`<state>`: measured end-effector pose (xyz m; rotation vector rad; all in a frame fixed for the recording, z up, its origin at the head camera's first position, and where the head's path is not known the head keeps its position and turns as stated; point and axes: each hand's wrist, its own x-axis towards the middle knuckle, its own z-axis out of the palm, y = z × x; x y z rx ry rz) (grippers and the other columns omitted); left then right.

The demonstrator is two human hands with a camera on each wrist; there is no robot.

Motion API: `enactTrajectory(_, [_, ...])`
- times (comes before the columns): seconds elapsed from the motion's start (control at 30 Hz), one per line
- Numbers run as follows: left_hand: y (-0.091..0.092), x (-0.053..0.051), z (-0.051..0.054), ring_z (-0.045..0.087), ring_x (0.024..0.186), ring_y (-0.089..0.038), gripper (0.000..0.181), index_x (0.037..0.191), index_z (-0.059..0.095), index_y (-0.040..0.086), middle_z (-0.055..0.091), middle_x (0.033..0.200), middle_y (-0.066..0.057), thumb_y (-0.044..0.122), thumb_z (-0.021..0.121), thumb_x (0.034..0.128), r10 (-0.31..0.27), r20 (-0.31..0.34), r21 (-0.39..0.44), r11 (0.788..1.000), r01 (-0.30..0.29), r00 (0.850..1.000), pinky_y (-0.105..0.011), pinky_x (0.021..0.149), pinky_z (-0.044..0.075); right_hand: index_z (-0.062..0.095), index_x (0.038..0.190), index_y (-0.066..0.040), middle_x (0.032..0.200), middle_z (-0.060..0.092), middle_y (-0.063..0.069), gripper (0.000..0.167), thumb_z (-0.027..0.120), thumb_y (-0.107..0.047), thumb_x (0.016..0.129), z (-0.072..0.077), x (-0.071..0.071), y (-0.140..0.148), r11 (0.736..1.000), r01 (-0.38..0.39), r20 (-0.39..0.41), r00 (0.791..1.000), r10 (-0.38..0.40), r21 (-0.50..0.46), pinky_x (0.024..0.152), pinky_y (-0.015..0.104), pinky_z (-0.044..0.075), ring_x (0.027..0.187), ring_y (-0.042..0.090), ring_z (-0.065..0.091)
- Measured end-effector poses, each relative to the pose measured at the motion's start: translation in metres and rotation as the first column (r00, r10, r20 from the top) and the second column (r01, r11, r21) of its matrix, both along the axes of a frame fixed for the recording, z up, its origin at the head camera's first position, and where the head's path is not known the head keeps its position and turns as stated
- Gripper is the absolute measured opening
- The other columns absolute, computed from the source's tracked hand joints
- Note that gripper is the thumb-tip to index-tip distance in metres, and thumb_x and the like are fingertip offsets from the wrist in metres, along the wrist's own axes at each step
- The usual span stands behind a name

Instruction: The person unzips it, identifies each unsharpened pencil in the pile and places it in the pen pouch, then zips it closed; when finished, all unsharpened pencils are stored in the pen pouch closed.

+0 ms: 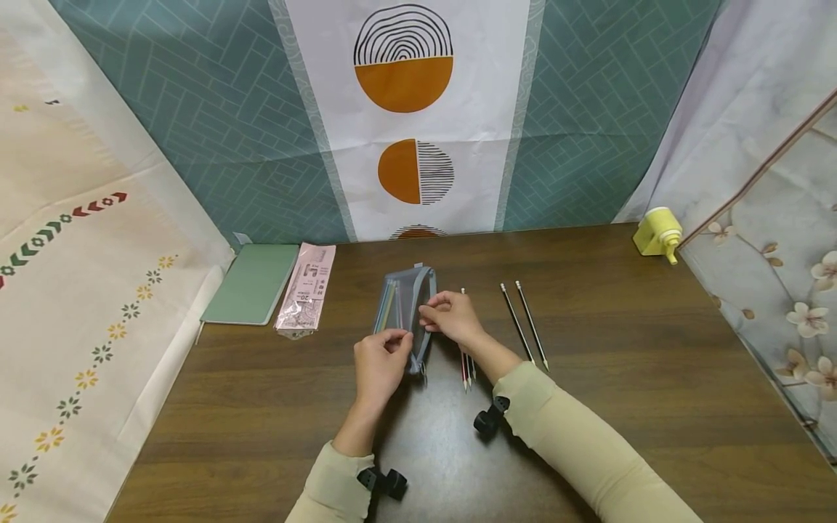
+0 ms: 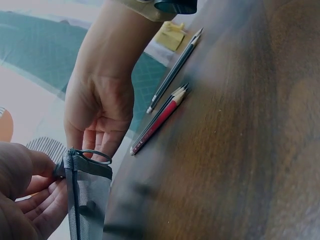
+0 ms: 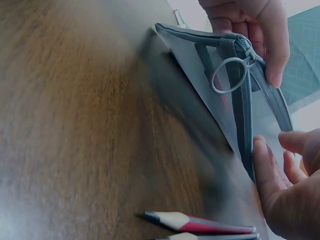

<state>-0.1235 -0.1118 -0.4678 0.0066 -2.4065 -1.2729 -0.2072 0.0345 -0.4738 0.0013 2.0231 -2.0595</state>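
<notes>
A grey mesh pencil case [image 1: 404,290] stands on the table with its zip undone along the top, and a ring-shaped zip pull [image 3: 213,80] hangs at its near end. My left hand [image 1: 381,363] pinches one edge of the opening between thumb and fingers. On the opposite edge, my right hand [image 1: 454,317] pinches the rim. Through the mesh, a few slim pencil-like sticks [image 1: 390,301] show inside. Just right of the case lie several pencils, one of them red [image 2: 159,122], partly hidden under my right forearm. Two dark pencils [image 1: 532,323] lie farther right.
A green notebook [image 1: 251,283] and a pink printed packet [image 1: 307,287] lie at the back left of the wooden table [image 1: 261,436]. At the back right sits a yellow bottle-like object [image 1: 657,232]. Patterned cloths hang behind and at both sides.
</notes>
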Motion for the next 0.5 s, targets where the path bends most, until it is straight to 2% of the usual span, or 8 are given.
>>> enactTrajectory(0.2, [-0.001,0.000,0.000,0.064,0.055,-0.011,0.008,0.084,0.079,0.000,0.071,0.066,-0.005,0.007,0.078,0.0860,0.001,0.006,0.002,1.000,-0.001,1.000,-0.026,0.052,0.051,0.063,0.102,0.006,0.087,0.072,0.014,0.012,0.069,-0.002,0.095,0.001,0.001,0.005,1.000,-0.013,-0.006,1.000,0.013,-0.021,0.066,0.026,0.059,0.074,0.018,0.072])
enactTrajectory(0.37, [-0.003,0.001,0.000,0.063,0.054,-0.011,0.007,0.084,0.079,0.000,0.071,0.065,-0.005,0.007,0.078,0.0858,0.010,0.001,0.001,1.000,-0.010,1.000,-0.027,0.051,0.051,0.063,0.108,0.006,0.099,0.072,0.024,0.017,0.068,-0.006,0.096,0.003,0.001,0.013,0.999,-0.001,0.007,1.000,0.001,-0.040,0.069,0.027,0.059,0.077,0.017,0.072])
enactTrajectory(0.5, [-0.003,0.001,0.001,0.062,0.054,-0.011,0.007,0.084,0.079,0.000,0.071,0.065,-0.005,0.007,0.078,0.0859,0.017,-0.003,-0.006,1.000,-0.017,1.000,-0.027,0.051,0.050,0.063,0.111,0.007,0.106,0.071,0.028,0.021,0.067,-0.007,0.097,0.003,0.001,0.019,0.999,0.005,0.018,1.000,-0.004,-0.050,0.073,0.028,0.059,0.080,0.017,0.072])
